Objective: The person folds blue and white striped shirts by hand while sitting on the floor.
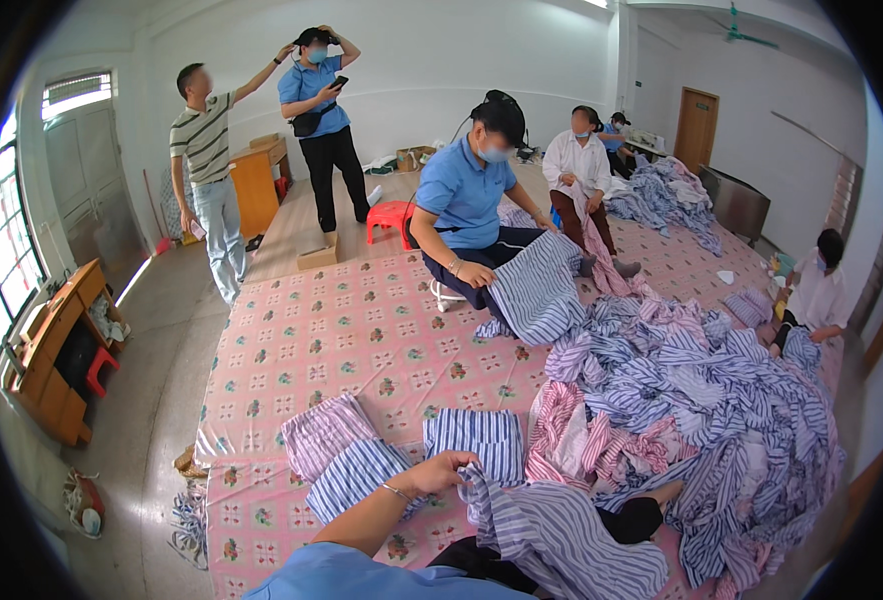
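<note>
My left hand grips the gathered edge of a blue-and-white striped cloth. The cloth drapes across my lap and over my black trousers. My right hand is not in view. Just beyond my left hand lies a folded navy-striped cloth. Left of it, another folded blue-striped cloth partly overlaps a folded pink-striped one. To the right spreads a large tangled heap of striped cloths, with red-striped ones at its near left edge.
A floral pink sheet covers the raised floor. Ahead, a seated co-worker holds striped cloth. Other people sit or stand around the room. A red plastic stool and a cardboard box stand farther back. A wooden desk is at left.
</note>
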`<control>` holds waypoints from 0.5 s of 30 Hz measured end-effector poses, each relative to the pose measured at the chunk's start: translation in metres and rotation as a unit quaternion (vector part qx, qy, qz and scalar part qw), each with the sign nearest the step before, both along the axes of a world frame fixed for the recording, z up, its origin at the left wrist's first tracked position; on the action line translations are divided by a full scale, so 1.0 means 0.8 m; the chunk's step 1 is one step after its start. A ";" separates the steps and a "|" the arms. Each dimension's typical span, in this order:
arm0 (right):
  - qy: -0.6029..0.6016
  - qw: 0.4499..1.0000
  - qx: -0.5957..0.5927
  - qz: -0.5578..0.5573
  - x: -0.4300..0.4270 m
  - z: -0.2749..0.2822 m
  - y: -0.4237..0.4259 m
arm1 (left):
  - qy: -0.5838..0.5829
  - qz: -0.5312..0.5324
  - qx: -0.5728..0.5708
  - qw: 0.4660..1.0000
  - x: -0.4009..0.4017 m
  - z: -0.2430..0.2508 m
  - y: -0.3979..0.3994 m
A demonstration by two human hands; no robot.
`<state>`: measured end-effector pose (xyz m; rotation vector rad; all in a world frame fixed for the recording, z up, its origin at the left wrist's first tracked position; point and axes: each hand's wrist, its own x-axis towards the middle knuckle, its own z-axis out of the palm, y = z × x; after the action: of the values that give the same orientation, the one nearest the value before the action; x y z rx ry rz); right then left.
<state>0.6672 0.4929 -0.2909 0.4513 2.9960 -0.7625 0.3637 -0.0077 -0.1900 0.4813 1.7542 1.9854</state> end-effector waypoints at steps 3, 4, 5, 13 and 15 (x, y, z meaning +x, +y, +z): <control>0.040 0.996 0.066 0.048 0.008 -0.027 0.012 | 0.009 0.012 0.007 1.000 0.009 0.001 0.000; -0.051 0.998 -0.011 0.045 0.002 -0.010 0.010 | 0.010 0.011 0.006 1.000 0.010 -0.001 0.001; -0.142 0.985 -0.088 0.041 0.002 -0.001 0.009 | 0.001 0.011 0.004 1.000 0.013 -0.003 0.002; 0.171 0.979 0.108 -0.005 -0.002 0.042 -0.049 | -0.020 0.030 -0.042 0.998 -0.003 0.006 0.014; 0.221 0.965 0.134 -0.039 -0.024 0.031 -0.028 | 0.059 0.102 -0.122 0.986 -0.003 0.022 0.010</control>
<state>0.6483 0.4706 -0.2664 0.4596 3.5435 -0.5169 0.3615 0.0005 -0.1722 0.3551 2.1633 1.8688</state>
